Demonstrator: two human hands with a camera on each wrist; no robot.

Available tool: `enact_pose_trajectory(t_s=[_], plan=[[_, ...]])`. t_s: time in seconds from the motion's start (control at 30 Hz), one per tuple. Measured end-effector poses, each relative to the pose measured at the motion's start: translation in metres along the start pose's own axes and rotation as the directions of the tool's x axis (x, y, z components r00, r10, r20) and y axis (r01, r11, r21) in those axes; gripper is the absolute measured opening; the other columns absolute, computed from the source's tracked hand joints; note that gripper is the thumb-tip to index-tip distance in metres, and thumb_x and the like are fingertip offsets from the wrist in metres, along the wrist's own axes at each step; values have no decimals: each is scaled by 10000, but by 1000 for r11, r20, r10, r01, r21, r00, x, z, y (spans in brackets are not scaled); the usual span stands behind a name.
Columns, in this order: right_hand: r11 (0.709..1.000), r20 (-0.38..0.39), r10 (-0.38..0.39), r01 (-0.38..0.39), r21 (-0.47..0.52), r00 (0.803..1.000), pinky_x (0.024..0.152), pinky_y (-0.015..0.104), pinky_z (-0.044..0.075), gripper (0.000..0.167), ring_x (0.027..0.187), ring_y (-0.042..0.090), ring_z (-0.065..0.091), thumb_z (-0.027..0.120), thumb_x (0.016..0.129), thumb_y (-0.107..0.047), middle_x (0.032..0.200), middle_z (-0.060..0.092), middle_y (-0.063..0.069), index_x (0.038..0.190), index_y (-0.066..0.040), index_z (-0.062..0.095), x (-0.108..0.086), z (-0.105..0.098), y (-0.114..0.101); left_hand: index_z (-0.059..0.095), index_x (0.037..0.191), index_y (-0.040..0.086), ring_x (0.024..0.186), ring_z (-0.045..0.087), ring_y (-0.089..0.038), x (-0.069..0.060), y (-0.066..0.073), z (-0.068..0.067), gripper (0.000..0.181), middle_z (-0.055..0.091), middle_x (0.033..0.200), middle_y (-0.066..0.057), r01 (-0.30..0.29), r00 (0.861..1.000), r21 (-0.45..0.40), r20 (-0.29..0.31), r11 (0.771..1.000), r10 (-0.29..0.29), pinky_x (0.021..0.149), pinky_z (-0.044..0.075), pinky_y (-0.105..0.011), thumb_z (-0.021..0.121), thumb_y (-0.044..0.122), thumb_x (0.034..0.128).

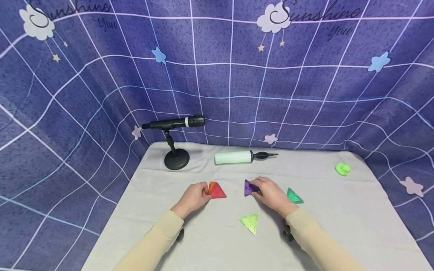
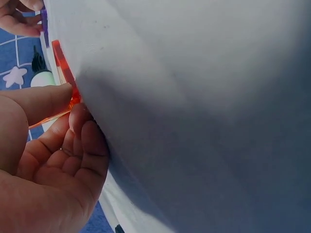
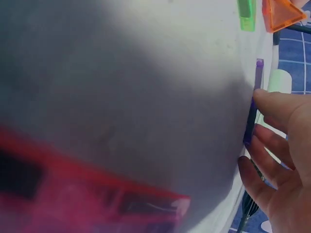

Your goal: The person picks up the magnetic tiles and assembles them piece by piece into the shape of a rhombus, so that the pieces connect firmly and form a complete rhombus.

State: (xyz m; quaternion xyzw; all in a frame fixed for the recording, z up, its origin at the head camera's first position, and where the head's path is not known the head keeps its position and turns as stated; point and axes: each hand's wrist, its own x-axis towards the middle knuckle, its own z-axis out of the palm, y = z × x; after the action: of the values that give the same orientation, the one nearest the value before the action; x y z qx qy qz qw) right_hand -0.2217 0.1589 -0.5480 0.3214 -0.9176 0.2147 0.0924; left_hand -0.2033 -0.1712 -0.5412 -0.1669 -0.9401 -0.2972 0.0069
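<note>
My left hand (image 1: 194,198) pinches an orange translucent triangle tile (image 1: 211,186) between thumb and fingers. This tile stands tilted up along the left edge of a red triangle tile (image 1: 217,191), which lies flat on the cloth; in the left wrist view the thumb is at the seam of the two. To the right, my right hand (image 1: 271,194) grips a purple triangle tile (image 1: 249,188) at its right side, thumb and fingertips on it. In the right wrist view the purple tile (image 3: 251,116) appears nearly edge-on, low over the cloth.
A yellow-green triangle tile (image 1: 251,223) lies between the forearms, a green one (image 1: 295,196) right of my right hand. A blurred pink tile (image 3: 112,199) is near the right wrist. Behind stand a black microphone-like stand (image 1: 176,159), a pale green pump (image 1: 234,157) and a green duck (image 1: 342,169).
</note>
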Motion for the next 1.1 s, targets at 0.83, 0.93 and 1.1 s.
enact_pose_trajectory(t_s=[0.83,0.93,1.1], plan=[[996,22,92,-93,12,995,819,423,557,359,848,210,634,884,807,-88,956,651,69,1111,36,738,0,-10,-3,580,787,75,589,455,-89,1,2,-3,234,487,629,68,11,1000,7,24,1000,-11,588,381,-280,803,83,860],[994,16,104,-105,26,994,804,430,562,253,832,215,652,869,807,-73,905,670,45,1021,-4,754,-1,-11,-3,574,785,77,591,455,-92,1,2,-3,238,488,630,65,13,1000,1,24,1000,-13,589,381,-282,801,77,858],[993,29,112,-112,20,993,727,396,542,147,739,159,606,860,813,-77,806,635,-21,859,-90,722,-2,-15,-3,572,780,81,593,458,-99,2,1,-2,247,486,634,72,13,1000,4,27,1000,-13,589,386,-287,805,75,860]])
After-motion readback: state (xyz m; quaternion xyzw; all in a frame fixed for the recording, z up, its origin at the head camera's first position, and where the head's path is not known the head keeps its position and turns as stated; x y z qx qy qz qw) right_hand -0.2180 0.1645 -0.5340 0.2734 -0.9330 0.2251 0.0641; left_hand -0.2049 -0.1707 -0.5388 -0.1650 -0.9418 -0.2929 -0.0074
